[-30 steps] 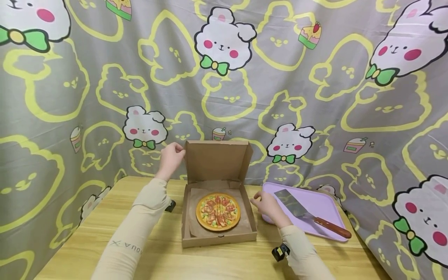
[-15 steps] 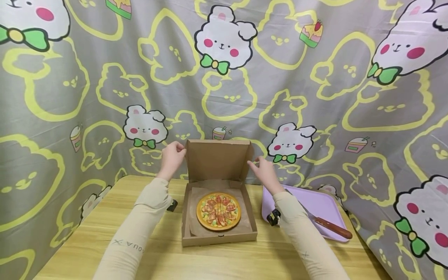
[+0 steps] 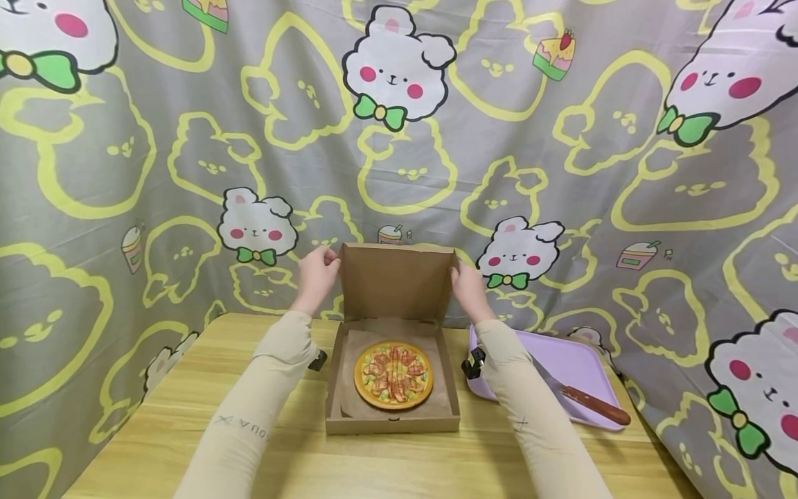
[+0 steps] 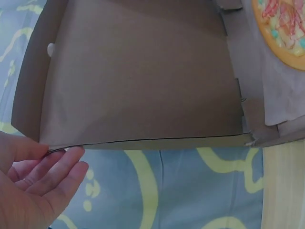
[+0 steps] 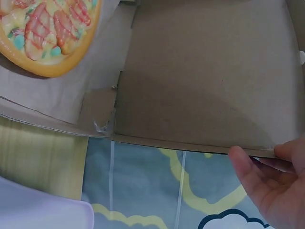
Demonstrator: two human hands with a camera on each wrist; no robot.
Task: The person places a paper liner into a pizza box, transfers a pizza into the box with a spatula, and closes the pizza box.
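A cardboard pizza box (image 3: 393,424) sits on the wooden table with its lid (image 3: 399,284) raised upright at the back. Inside, on brown paper (image 3: 349,395), lies a round pizza (image 3: 394,375) with red strips and green bits on top. My left hand (image 3: 316,277) pinches the lid's left side near its upper corner; in the left wrist view the thumb and fingers (image 4: 66,167) meet on the side flap. On the opposite side my right hand (image 3: 470,287) pinches the lid's right flap, its fingertips (image 5: 240,160) at the edge in the right wrist view.
To the right of the box lies a lilac tray (image 3: 586,360). A spatula with a brown wooden handle (image 3: 595,404) rests on it, its blade partly hidden by the right sleeve. A grey patterned curtain (image 3: 411,159) hangs close behind the lid.
My right hand has risen from beside the tray to the lid's right side and taken hold there. My left hand has shifted slightly right, and the lid with it.
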